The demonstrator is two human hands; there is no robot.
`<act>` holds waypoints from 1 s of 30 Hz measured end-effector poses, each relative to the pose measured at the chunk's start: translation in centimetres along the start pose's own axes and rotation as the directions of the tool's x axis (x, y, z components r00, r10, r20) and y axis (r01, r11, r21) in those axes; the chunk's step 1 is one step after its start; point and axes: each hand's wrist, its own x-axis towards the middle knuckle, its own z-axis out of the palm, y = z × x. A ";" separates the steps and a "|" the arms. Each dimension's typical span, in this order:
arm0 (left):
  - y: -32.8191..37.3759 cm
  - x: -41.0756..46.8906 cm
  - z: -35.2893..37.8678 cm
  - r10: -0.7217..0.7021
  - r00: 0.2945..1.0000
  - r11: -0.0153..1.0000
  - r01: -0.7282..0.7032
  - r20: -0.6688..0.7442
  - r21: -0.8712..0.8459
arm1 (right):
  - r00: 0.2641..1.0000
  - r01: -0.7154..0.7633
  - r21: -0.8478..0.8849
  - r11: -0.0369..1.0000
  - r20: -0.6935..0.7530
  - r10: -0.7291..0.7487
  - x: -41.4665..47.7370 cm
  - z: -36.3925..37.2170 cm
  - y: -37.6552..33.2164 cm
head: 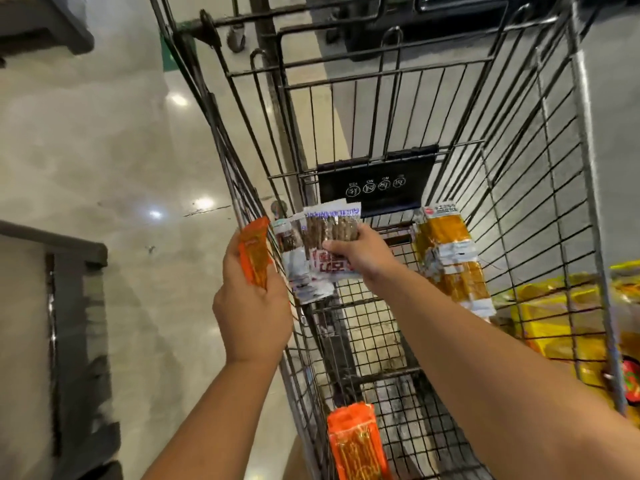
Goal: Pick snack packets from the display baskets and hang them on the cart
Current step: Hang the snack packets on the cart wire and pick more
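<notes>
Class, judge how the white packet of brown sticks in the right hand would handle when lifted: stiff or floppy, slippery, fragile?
The white packet probably flexes little: it stands upright above the right hand without drooping, likely stiffened by the sticks inside. Its glossy film looks somewhat slippery. The thin sticks could snap if squeezed.

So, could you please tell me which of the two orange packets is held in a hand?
The upper orange packet, gripped in the left hand; the lower orange packet hangs untouched on the cart wall, nearer the camera.
</notes>
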 end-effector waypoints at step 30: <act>-1.2 0.2 0.5 -0.019 1.000 0.997 0.019 -0.002 -0.071 | 0.998 0.056 -0.177 0.983 0.026 -0.052 3.8 3.4 0.3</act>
